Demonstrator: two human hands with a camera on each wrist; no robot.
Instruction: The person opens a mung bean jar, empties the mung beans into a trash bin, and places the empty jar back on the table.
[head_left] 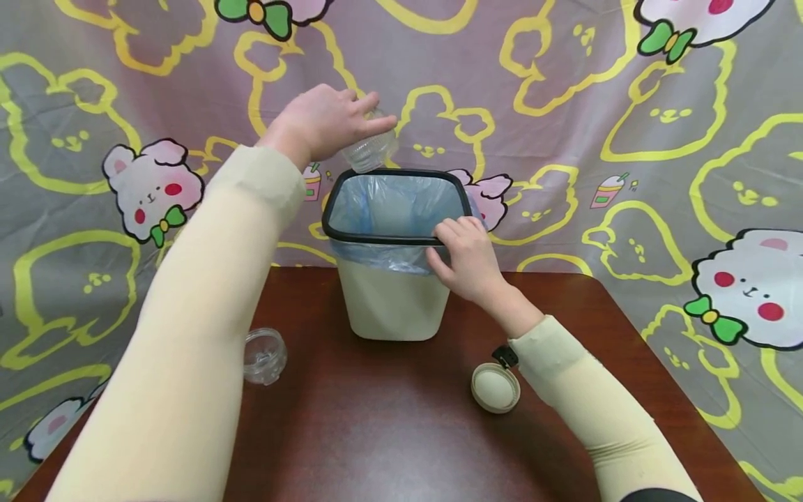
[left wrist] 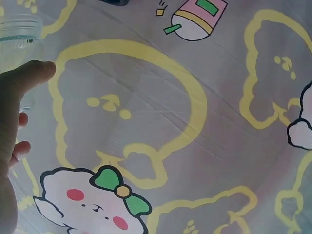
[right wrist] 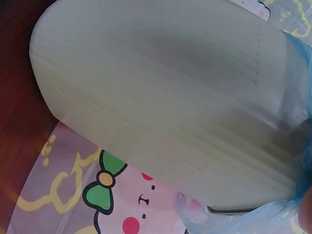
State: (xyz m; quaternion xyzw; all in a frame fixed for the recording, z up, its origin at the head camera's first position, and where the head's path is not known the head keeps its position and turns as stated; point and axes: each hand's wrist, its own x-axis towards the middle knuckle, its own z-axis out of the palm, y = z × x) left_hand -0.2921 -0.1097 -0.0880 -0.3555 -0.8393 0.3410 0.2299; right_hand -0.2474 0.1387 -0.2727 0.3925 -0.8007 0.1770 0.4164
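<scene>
My left hand point(head_left: 329, 118) holds a clear ribbed jar point(head_left: 370, 152) above the back left of a waste bin point(head_left: 395, 300). The jar appears tilted mouth-down. Its glass rim point(left wrist: 22, 27) shows at the upper left of the left wrist view, beside the thumb. On the bin's right front corner, my right hand point(head_left: 467, 254) grips the black rim point(head_left: 389, 239) over a blue plastic liner point(head_left: 401, 256). In the right wrist view the bin's pale wall point(right wrist: 146, 97) fills most of the picture. Whether anything falls from the jar cannot be seen.
A clear, glass-like piece point(head_left: 265, 355) lies on the brown table point(head_left: 364, 418), by the left forearm. Near the right cuff sits a round cream lid point(head_left: 495, 388), with a small black object point(head_left: 505, 355) just behind it. A patterned cloth point(head_left: 564, 104) hangs behind the table.
</scene>
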